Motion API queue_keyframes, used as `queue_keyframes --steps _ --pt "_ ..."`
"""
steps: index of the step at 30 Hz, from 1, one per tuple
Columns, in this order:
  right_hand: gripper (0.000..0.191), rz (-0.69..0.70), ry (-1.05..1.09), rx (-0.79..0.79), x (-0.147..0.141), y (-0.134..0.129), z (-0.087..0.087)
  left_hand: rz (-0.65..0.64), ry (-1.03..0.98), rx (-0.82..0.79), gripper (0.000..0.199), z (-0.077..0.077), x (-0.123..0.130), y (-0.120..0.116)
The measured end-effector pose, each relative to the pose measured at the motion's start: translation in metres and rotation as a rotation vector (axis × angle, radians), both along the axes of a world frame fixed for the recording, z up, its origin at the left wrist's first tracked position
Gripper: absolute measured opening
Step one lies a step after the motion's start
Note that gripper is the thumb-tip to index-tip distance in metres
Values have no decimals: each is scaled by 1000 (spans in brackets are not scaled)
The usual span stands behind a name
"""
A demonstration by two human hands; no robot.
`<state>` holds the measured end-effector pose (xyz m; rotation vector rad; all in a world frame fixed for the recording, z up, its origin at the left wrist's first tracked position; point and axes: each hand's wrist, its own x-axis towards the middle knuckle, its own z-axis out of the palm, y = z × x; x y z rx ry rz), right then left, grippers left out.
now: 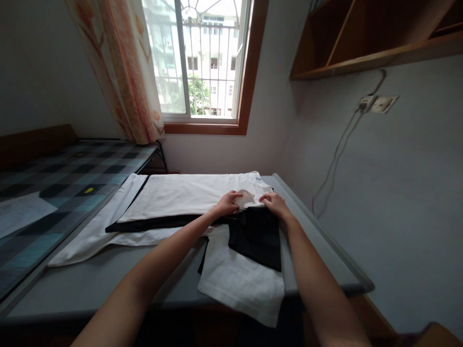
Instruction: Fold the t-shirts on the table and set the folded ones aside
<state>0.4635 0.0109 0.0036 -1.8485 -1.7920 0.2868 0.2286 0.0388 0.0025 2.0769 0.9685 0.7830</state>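
Spread over a grey table is a white T-shirt (188,193), its neckline at the far right. A black T-shirt (256,236) lies beneath it, with one sleeve showing toward me. Under both, another white shirt (242,284) has a sleeve hanging over the near table edge. My left hand (230,202) pinches the top white T-shirt near its sleeve, where a fold of cloth stands up. To the right, my right hand (274,202) has its fingers closed on the same T-shirt by the shoulder. The fingertips of both hands are partly hidden in the cloth.
The grey table (325,250) meets the wall on the right. To the left stands a bed with a checked cover (72,178) and a paper sheet (25,212) on it. Cables (334,161) hang from a wall socket (378,103) below a wooden shelf (361,67).
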Motion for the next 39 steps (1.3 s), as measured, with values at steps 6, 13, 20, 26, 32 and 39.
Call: queue_keyframes --steps 6,13,20,26,32,39 --pt "35 -75 11 43 -3 6 -9 266 294 159 38 -3 -6 0" --pt "33 -209 36 38 2 3 -6 341 474 333 46 -11 -5 -16" --pt "24 -300 -3 -21 9 3 -10 327 501 406 31 -20 -4 -17" --pt "26 -281 85 133 10 8 -17 317 343 620 31 -19 -7 -22" --pt "25 -411 108 151 21 10 -21 61 392 735 19 -23 -8 -19" --pt "25 -376 142 99 36 10 -27 7 548 764 21 -13 -8 -23"
